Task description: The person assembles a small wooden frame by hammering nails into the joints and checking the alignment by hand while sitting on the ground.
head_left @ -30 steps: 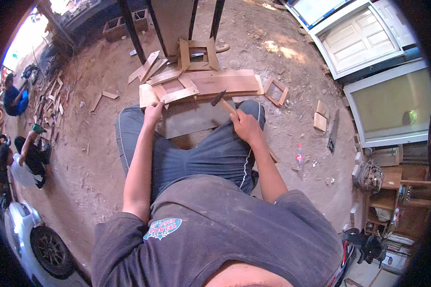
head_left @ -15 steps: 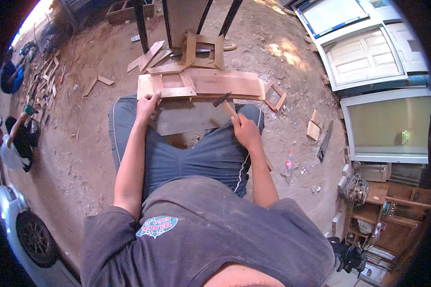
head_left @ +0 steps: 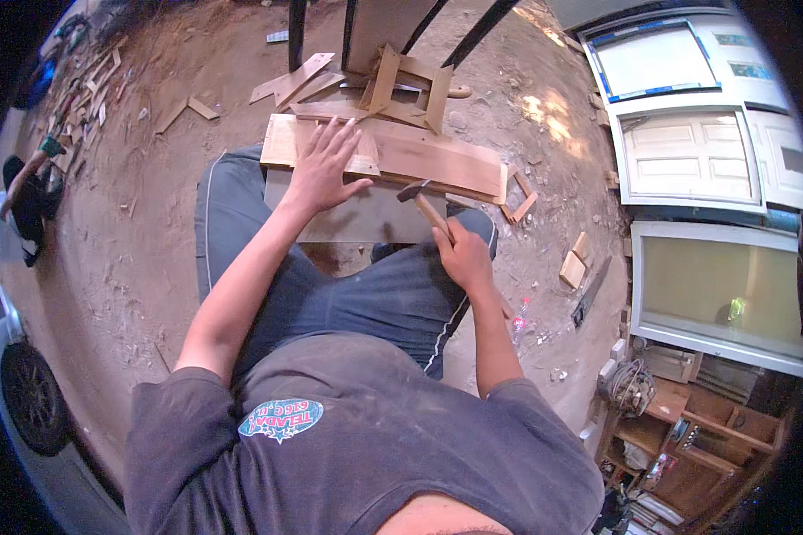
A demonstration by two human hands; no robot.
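My left hand (head_left: 324, 169) lies open, fingers spread, over light wooden strips (head_left: 281, 141) at the left end of a wide plank (head_left: 442, 162). Part of those strips is hidden beneath it; whether the palm presses on them I cannot tell. The plank rests across a grey flat surface (head_left: 357, 218) in front of my knees. In my right hand (head_left: 466, 254) is a hammer (head_left: 432, 214), gripped by its wooden handle. Its dark head is near the plank's front edge, pointing up and left. Behind the plank leans a small square wooden frame (head_left: 435, 105).
Loose wood pieces (head_left: 299, 80) lie beyond the plank on the left, by dark metal legs (head_left: 296, 36). On the dirt to the right are another small frame (head_left: 526, 198), wood blocks (head_left: 574, 267), a handsaw (head_left: 589, 292) and a plastic bottle (head_left: 520, 316). White-framed panels (head_left: 718, 294) stand farther right.
My left hand has let go of the strip's near edge and spread flat over the pieces. The right hand still holds the hammer, little moved. The whole view has shifted and turned slightly.
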